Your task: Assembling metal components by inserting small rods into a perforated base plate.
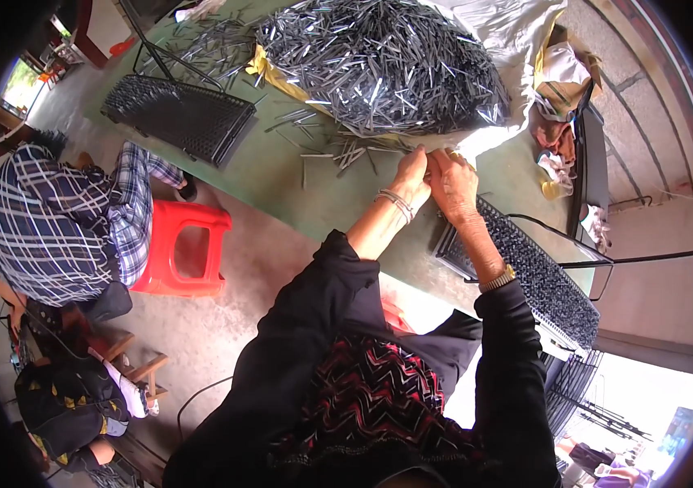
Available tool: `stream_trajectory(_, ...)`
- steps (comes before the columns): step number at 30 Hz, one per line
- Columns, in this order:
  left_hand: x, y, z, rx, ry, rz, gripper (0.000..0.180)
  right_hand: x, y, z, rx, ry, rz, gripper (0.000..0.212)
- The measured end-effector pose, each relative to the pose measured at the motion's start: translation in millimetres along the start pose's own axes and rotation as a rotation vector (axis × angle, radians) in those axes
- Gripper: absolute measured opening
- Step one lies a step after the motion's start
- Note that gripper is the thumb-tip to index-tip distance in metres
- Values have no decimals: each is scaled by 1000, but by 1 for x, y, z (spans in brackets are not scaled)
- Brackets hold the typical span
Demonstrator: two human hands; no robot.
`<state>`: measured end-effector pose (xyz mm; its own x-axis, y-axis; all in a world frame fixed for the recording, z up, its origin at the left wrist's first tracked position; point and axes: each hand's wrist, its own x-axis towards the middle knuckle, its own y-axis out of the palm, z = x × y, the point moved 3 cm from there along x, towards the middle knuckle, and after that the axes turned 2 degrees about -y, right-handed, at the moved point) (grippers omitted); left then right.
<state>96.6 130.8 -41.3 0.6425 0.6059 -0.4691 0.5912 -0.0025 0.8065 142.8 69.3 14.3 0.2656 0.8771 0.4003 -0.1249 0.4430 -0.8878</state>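
Observation:
My left hand [412, 177] and my right hand [453, 182] meet at the near edge of a large heap of thin dark metal strips [387, 69]. Both have their fingers drawn together, fingertips close to each other. Whatever they pinch is too small or too hidden to make out. The heap lies on a white and yellow sheet [517, 57] spread over the green tabletop [297, 207]. Several loose strips [354, 153] lie just left of my left hand. Beside my right forearm rests a long black perforated rack [525, 268], its top densely studded with small dark pieces.
A second black perforated rack [179, 118] stands at the table's left. Cloths and a small yellow container [556, 189] sit at the right edge by a wall. On the left are a red plastic stool [188, 248], a person in a plaid shirt [53, 220] and another person below.

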Motion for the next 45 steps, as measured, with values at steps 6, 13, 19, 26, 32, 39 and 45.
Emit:
stream_trajectory(6,-18,34,13,8,-14,171,31,-10,-40,-8,-90,-123,-192,13)
stream_trajectory(13,52,24,30,-78,91,132,24,-8,-26,-34,-49,-228,-79,17)
stream_trajectory(19,91,-8,42,-234,7,178,21,-19,-28,-58,546,-119,-294,21)
stream_trajectory(26,59,6,51,-153,161,168,27,-60,25,-89,866,583,114,58)
stream_trajectory(32,18,3,68,142,436,110,27,-56,53,-65,1630,641,-231,54)
stream_trajectory(39,-9,-17,61,338,461,102,18,-75,83,-82,1807,800,81,62)
stream_trajectory(45,-30,-67,51,940,964,50,22,-66,26,-15,1165,304,-63,71)
